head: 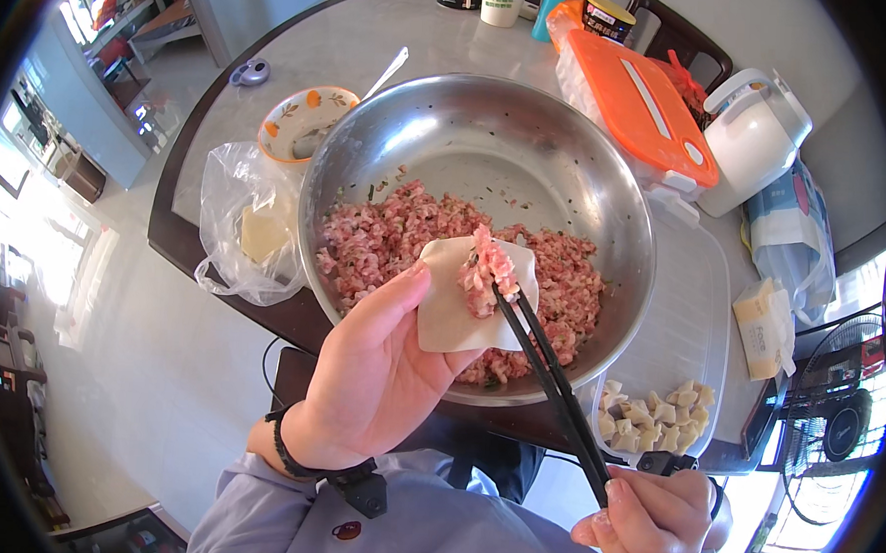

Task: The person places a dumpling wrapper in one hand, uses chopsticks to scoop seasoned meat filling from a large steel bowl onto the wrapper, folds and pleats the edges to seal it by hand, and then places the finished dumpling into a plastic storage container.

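Observation:
My left hand [378, 371] holds a square dough wrapper [440, 325] over the front of a wide steel bowl [482, 102]. On the wrapper rests a lump of minced meat [487, 273], touched by the tips of black chopsticks [557, 388]. My right hand [644, 524] grips the other end of the chopsticks at the lower right. Minced meat with green bits [392, 236] fills the near part of the bowl. To the right, folded dumplings [653, 419] lie in a clear plastic container [686, 289]. Left of the bowl, more wrappers [263, 233] lie in a clear plastic bag [230, 183].
A patterned bowl [274, 121] with a spoon [386, 71] stands behind the bag. An orange-lidded box [633, 99], a white jug [758, 143] and a tissue pack [759, 331] line the right side. A cup [502, 2] stands at the back, and a fan [841, 417] is at far right.

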Motion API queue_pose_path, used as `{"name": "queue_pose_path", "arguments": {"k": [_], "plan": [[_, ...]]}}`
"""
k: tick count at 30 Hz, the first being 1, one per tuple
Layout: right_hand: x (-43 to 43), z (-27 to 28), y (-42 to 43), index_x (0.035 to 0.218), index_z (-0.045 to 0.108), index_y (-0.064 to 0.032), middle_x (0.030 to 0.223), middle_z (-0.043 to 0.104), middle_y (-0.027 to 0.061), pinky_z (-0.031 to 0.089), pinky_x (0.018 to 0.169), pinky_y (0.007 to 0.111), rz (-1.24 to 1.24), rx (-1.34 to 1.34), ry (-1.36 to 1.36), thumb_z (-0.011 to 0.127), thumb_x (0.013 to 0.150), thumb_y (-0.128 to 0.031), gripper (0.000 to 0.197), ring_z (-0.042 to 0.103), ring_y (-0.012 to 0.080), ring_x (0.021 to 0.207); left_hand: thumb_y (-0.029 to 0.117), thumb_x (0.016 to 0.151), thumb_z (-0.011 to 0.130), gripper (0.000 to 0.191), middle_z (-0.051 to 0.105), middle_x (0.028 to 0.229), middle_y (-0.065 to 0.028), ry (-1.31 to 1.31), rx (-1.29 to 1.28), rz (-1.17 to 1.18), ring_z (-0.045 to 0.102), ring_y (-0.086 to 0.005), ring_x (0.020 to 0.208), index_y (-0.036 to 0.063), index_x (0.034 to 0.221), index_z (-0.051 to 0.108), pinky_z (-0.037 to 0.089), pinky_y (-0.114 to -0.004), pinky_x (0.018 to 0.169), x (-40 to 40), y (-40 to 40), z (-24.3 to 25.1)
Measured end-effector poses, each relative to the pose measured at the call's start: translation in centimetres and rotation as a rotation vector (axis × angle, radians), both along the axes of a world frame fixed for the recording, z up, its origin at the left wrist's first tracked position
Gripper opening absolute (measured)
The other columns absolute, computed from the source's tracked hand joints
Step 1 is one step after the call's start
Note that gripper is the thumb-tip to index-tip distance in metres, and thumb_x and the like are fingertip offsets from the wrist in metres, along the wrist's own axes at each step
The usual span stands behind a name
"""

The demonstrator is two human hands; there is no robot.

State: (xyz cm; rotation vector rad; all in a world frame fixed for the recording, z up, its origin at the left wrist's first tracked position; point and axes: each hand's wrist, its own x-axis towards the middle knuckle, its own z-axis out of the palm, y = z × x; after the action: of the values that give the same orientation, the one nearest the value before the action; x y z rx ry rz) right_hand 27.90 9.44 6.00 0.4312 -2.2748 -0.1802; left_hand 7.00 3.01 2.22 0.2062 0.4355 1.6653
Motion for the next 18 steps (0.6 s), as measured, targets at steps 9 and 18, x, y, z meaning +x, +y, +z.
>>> {"name": "queue_pose_path", "arguments": {"k": [9, 18], "plan": [[0.5, 0.1, -0.3, 0.07, 0.052, 0.002, 0.074, 0.058, 0.0121, 0.047, 0.04, 0.02, -0.027, 0.047, -0.006, 0.062, 0.071, -0.004, 0.011, 0.06, 0.019, 0.055, 0.023, 0.091, 0.033, 0.041, 0.046, 0.121, -0.011, -0.014, 0.046, -0.034, 0.047, -0.0194, 0.11, -0.0007, 0.124, 0.033, 0.038, -0.034, 0.093, -0.3, 0.0, -0.1], [0.9, 0.4, -0.6, 0.075, 0.052, 0.0019, 0.076, 0.057, 0.0124, 0.046, 0.04, 0.021, -0.054, 0.072, -0.023, 0.06, 0.072, -0.004, 0.011, 0.06, 0.0193, 0.057, 0.023, 0.091, 0.033, 0.04, 0.048, 0.119, -0.0089, -0.048, 0.098, -0.096, 0.05, -0.0195, 0.106, 0.0015, 0.124, 0.034, 0.04, -0.033, 0.091, -0.2, 0.0, 0.1]]}}
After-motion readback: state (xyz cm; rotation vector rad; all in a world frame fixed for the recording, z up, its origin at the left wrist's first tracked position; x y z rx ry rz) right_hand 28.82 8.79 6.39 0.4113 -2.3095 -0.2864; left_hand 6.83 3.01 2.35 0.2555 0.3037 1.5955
